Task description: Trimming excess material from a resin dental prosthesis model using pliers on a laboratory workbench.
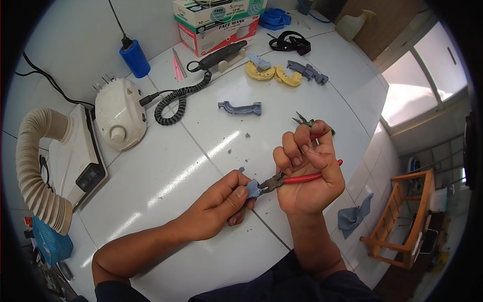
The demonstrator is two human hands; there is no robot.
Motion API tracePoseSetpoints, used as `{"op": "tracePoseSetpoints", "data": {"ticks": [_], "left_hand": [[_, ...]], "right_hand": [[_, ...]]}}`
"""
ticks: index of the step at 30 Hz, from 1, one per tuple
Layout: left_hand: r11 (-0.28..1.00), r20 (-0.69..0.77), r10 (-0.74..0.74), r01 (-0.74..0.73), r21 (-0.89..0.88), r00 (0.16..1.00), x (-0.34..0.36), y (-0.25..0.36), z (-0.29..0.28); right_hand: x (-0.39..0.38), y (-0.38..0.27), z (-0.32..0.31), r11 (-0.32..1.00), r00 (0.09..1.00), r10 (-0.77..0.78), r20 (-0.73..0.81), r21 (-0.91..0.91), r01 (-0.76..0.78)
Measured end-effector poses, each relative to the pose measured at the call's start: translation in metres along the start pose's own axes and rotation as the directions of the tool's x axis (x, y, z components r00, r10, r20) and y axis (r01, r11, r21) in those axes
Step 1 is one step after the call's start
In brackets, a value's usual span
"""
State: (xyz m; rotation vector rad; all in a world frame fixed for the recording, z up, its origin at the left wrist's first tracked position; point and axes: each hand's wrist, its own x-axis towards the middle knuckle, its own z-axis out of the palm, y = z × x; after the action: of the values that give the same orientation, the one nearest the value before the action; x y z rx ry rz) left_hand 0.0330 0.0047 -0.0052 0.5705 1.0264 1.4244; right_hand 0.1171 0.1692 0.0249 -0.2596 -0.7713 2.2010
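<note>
My left hand [221, 206], at the bottom middle, pinches a small, rough blue-grey piece [254, 189] between thumb and fingers. The jaws of red-handled pliers [272, 182] are on that piece. My right hand [309, 196] is turned palm up with curled fingers around the pliers' red handles. Behind its fingertips is a second tool with open, pointed jaws [303, 120], partly hidden. Small bluish fragments [247, 135] are scattered on the white tiled counter [166, 216]. A longer blue-grey moulded piece [239, 107] lies beyond my hands.
Yellow dental casts [259, 72], grey moulded pieces [307, 70], a handpiece [221, 54], its control box [121, 113], mask boxes [216, 36] and a black strap [289, 43] stand or lie around. A white hose unit [75, 161] is left, a wooden frame [397, 211] right, beyond the counter's edge.
</note>
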Motion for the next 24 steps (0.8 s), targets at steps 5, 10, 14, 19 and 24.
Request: {"op": "tracePoseSetpoints", "data": {"ticks": [5, 10, 14, 19, 24], "left_hand": [[0.991, -0.026, 0.0, 0.004, 0.132, 1.0, -0.0032, 0.0021, 0.0019], [0.968, -0.067, -0.01, 0.027, 0.251, 0.998, -0.0041, 0.0021, 0.0037], [0.963, -0.068, -0.025, 0.042, 0.267, 0.997, -0.0038, 0.0029, 0.0038], [0.972, -0.042, -0.025, 0.034, 0.231, 0.999, -0.0021, 0.0014, 0.0031], [0.972, -0.05, -0.04, 0.051, 0.229, 0.998, -0.0013, 0.0009, 0.0034]], "right_hand": [[0.0004, 0.0023, -0.0027, 1.0, 0.998, 0.014, -0.067, 0.003, -0.014], [0.0038, 0.0031, -0.0098, 0.986, 0.959, 0.132, -0.252, 0.131, -0.101], [0.0043, 0.0008, -0.008, 0.989, 0.952, 0.131, -0.278, 0.109, -0.104], [0.0042, -0.0031, -0.0053, 0.982, 0.948, 0.159, -0.277, 0.147, -0.122], [-0.0006, -0.0009, 0.0001, 0.998, 0.973, 0.069, -0.222, 0.028, -0.064]]}}
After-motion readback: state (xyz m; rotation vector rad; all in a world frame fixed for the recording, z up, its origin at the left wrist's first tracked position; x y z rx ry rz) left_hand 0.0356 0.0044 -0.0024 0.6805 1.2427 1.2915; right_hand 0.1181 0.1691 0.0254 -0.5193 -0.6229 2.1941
